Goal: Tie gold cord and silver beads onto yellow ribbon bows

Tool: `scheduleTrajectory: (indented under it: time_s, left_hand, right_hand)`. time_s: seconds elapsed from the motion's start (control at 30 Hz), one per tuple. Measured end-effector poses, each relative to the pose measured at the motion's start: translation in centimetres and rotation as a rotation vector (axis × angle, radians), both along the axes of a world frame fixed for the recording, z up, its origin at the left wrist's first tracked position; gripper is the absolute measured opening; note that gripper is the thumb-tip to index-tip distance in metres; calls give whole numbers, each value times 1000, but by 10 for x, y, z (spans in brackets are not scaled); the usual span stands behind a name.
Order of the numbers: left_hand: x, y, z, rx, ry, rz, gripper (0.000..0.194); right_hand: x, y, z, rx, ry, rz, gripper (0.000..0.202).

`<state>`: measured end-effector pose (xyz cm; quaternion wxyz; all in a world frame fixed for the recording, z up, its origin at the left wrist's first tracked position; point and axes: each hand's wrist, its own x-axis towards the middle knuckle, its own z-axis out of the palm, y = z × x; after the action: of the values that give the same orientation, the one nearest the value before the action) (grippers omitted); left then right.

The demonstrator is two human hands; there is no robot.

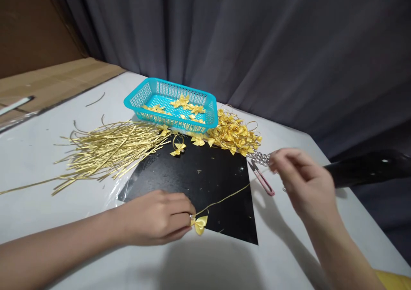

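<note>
My left hand (160,217) rests low over the front edge of the black mat (224,178), its fingers pinched on a yellow ribbon bow (200,225). A small shiny bit shows at the bow's centre. From the bow a thin gold cord (221,201) runs up to the right across the mat. My right hand (302,178) is raised at the right, thumb and fingers pressed together beside a small heap of silver rings or beads (259,157). What those fingertips hold, if anything, is hidden. Pink-handled thread snips (265,183) lie between the mat and my right hand.
A blue plastic basket (138,106) with several yellow bows stands at the back. Beside it is a pile of bows with cord loops (236,131). Gold cords (118,148) lie at left. One looped bow (178,148) sits on the mat. A grey curtain (257,37) hangs behind.
</note>
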<state>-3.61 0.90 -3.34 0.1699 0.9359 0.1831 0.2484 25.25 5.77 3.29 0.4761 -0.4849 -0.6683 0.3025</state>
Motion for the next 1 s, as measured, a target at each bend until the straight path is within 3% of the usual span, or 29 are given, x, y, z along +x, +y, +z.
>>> scheduleTrajectory:
  time_s: [0.1, 0.2, 0.43, 1.0]
  left_hand:
    - [1, 0, -1, 20, -37, 12, 12]
    - [0, -1, -1, 19, -11, 21, 13]
    - [-2, 0, 1, 13, 75, 16, 12]
    - [2, 0, -1, -1, 58, 33, 13]
  right_hand:
    - [-24, -24, -6, -84, -274, 437, 6]
    - [-45, -37, -19, -171, -373, 608, 7]
    - [-56, -43, -43, -226, -427, 721, 14]
    - [-54, -46, -43, -219, -503, 739, 17]
